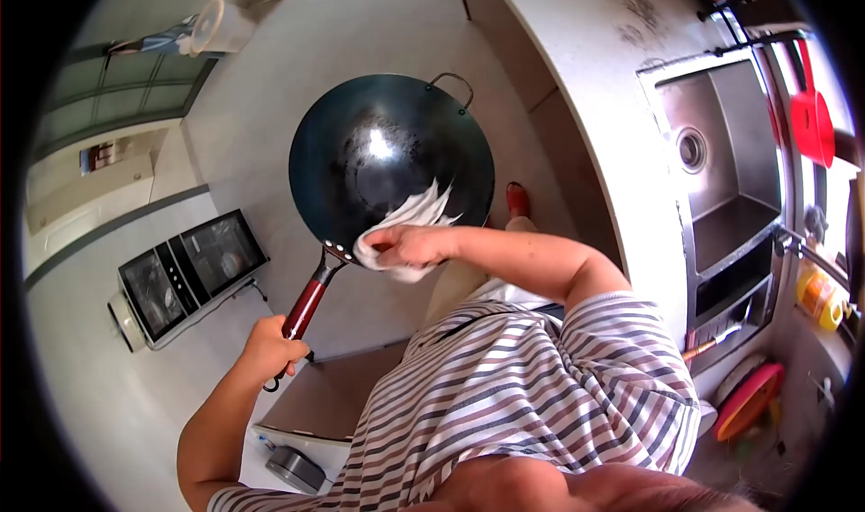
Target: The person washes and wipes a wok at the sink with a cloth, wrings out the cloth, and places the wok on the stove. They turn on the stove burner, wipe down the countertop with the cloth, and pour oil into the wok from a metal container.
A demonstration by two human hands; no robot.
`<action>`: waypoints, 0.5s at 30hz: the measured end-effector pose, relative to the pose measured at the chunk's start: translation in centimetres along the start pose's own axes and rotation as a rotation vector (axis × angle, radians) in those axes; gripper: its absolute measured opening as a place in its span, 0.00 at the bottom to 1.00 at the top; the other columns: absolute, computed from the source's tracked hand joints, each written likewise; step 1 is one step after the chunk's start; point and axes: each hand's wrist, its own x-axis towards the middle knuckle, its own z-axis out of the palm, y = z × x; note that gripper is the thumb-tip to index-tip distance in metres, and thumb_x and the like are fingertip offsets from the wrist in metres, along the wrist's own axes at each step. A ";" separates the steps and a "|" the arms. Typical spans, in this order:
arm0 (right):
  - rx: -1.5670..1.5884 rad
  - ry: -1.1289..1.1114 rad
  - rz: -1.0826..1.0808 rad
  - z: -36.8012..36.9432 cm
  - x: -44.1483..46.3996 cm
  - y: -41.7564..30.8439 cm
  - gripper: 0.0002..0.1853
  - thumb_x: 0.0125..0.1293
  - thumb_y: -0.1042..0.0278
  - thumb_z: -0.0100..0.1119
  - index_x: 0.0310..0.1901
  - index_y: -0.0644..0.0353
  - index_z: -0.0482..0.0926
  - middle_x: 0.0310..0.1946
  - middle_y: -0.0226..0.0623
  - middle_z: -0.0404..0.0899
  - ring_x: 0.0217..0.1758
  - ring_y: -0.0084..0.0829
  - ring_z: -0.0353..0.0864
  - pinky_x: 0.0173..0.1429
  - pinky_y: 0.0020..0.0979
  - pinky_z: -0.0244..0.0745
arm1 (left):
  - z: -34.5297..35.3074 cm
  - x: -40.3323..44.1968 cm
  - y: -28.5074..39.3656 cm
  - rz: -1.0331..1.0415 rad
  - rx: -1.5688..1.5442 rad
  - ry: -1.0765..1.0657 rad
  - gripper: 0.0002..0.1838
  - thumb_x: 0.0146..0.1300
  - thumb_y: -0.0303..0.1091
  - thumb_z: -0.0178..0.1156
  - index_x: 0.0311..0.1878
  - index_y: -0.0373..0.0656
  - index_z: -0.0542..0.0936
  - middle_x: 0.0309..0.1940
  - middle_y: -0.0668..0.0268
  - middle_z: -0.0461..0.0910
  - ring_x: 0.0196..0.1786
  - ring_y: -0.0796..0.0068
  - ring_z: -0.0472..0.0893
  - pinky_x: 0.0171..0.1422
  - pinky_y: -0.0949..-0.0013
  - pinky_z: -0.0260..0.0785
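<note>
A large dark wok (pixel 329 151) is held up in front of my body. Its near face has a shiny, blotchy patch in the middle, and a small metal loop handle (pixel 464 79) sits on its far rim. My left hand (pixel 268 348) is closed around the wok's reddish-brown long handle (pixel 306 305). My right hand (pixel 416 245) grips a crumpled white cloth (pixel 422 210) at the near rim, close to the long handle's base. Part of the cloth lies against the wok's dark surface; some hangs below the rim.
To the right, a white counter (pixel 577 70) holds a steel sink (pixel 721 196). A red dipper (pixel 811 115) hangs beyond it, near a yellow bottle (pixel 820 296). At left stands a glass-fronted black cabinet (pixel 194 273). Buckets (pixel 221 27) are on the floor at the back.
</note>
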 end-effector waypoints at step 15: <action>-0.217 1.112 -0.283 -15.5 1.8 8.6 0.20 0.51 0.75 0.51 0.49 0.58 0.69 0.41 0.44 0.76 0.46 0.37 0.76 0.48 0.36 0.71 | 1.1 -3.2 0.9 -0.022 0.304 0.016 0.10 0.41 0.27 0.59 0.29 0.37 0.71 0.16 0.63 0.71 0.14 0.74 0.73 0.20 0.70 0.67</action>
